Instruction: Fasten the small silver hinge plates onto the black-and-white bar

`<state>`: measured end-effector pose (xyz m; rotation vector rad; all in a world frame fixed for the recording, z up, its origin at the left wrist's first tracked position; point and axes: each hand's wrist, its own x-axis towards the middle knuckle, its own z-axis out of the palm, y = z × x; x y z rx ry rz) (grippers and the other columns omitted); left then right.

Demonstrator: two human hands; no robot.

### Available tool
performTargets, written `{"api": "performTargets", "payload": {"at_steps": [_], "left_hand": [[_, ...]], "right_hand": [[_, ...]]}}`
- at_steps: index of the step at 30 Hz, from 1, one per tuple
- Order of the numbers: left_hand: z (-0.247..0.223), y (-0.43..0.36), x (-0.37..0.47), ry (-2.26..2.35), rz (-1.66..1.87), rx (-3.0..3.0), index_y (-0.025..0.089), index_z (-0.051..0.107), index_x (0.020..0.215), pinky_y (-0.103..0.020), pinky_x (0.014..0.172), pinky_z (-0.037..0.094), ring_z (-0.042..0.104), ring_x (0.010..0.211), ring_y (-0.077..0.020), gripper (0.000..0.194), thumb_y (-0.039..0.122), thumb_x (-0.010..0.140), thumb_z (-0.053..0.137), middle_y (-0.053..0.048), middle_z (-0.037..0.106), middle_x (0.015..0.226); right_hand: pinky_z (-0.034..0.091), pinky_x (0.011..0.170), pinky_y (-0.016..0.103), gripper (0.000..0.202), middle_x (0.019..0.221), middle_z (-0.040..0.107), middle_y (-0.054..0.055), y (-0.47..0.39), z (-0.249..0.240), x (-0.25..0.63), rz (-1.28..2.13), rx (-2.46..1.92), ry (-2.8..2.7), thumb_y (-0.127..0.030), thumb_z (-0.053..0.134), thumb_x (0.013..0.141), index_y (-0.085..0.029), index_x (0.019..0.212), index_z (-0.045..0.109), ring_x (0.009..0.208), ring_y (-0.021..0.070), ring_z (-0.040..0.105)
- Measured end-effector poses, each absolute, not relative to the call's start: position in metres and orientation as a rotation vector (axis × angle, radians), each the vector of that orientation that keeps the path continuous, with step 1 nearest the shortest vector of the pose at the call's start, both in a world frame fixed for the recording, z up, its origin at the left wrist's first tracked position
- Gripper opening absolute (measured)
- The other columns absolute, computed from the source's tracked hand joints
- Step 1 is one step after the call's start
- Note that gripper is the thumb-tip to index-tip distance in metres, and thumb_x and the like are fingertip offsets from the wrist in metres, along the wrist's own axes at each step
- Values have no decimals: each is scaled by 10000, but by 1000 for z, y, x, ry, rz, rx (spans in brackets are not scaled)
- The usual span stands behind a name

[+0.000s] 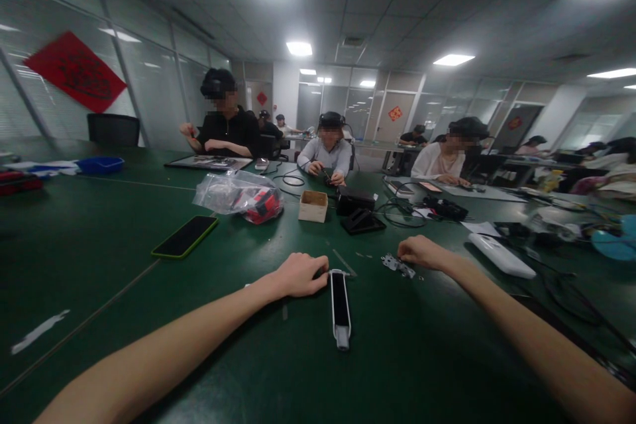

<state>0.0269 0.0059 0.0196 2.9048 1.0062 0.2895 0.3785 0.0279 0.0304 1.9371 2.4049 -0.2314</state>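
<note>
A narrow white-framed device [340, 308] with a black inner panel lies lengthwise on the green table in front of me. My left hand [303, 273] is closed at its far end, thumb and fingertips against the upper left corner. To the right, my right hand [422, 252] has its fingers bent down and pressed together beside a small heap of grey metal parts [397, 266]. Whatever those fingertips pinch is hidden or too small to name. A few tiny pieces lie around the heap.
Beyond my hands are a small open cardboard box [313, 207], a black stand [364, 221] and a plastic bag with red items [248, 199]. A green-edged phone [186, 236] lies left, a white rounded case [501, 256] and cables right. Several people sit across the table.
</note>
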Motion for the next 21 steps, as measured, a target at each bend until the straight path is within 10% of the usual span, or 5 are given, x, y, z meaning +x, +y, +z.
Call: {"api": "performTargets", "payload": {"at_steps": [21], "left_hand": [[20, 3, 28, 1069, 293, 2920, 208, 558, 920, -257, 575, 434, 617, 609, -183, 225, 380, 905, 414, -11, 637, 691]], "right_hand": [[414, 513, 199, 262, 820, 639, 41, 22, 32, 383, -661, 2147, 2173, -185, 577, 638, -154, 894, 532, 657, 142, 601]]}}
